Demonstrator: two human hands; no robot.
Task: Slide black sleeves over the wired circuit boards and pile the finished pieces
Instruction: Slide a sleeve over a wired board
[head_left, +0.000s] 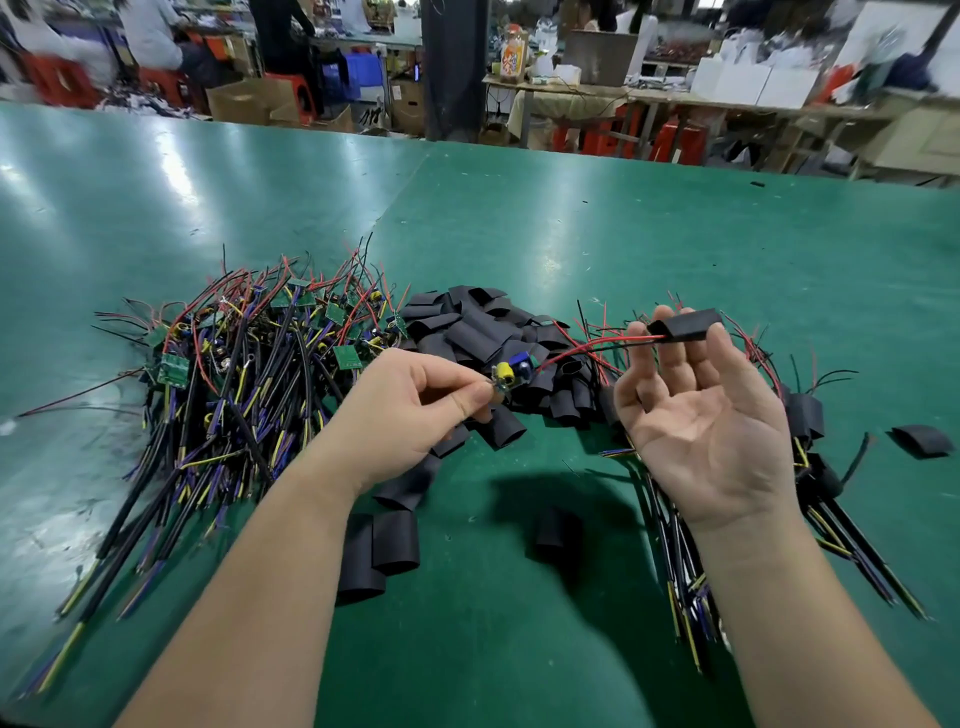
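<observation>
My left hand (410, 410) pinches a small circuit board (511, 371) with a yellow and a blue part, held above the green table. Its red and black wires (597, 345) run right into the mouth of a black sleeve (685, 325). My right hand (696, 410), palm up, holds that sleeve between thumb and fingertips. A tangled heap of bare wired boards (249, 364) lies at the left. Loose black sleeves (478, 327) are heaped behind my hands. Sleeved pieces (810, 467) with their cables lie piled under and right of my right hand.
More loose sleeves (384, 545) lie near my left forearm, one (558, 527) in the shadow at centre, one (922, 439) at far right. The green table (519, 234) stretches back to its far edge. Beyond it are workbenches, boxes and seated people.
</observation>
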